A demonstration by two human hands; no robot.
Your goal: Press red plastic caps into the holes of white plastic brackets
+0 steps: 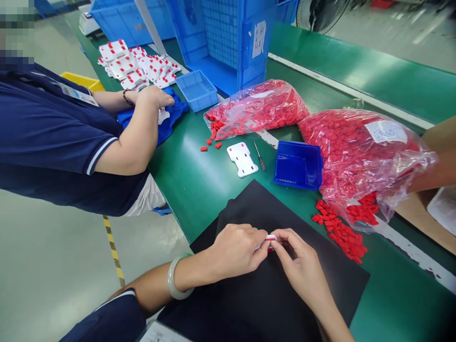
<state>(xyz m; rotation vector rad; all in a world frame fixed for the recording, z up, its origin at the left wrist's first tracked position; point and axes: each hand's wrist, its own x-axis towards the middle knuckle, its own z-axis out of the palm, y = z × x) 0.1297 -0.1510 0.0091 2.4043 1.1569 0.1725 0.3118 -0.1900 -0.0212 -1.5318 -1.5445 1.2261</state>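
Over a black sheet (313,237), my left hand (237,249) and my right hand (301,259) meet with fingertips pinched on a small white plastic part with red on it (271,237). Most of that part is hidden by my fingers, and it is seen nearly edge-on. A white plate (242,159) with red pieces and slots lies beyond my hands, beside a small screwdriver (260,157). Loose red pieces (344,232) are heaped to the right of my right hand.
Two clear bags of red pieces (261,111) (356,147) lie across the green table (178,180). A dark blue bin (298,166) and a light blue tray (197,90) stand nearby. At left, a co-worker (64,137) handles blue cloth (174,118) near piled white plates (142,66).
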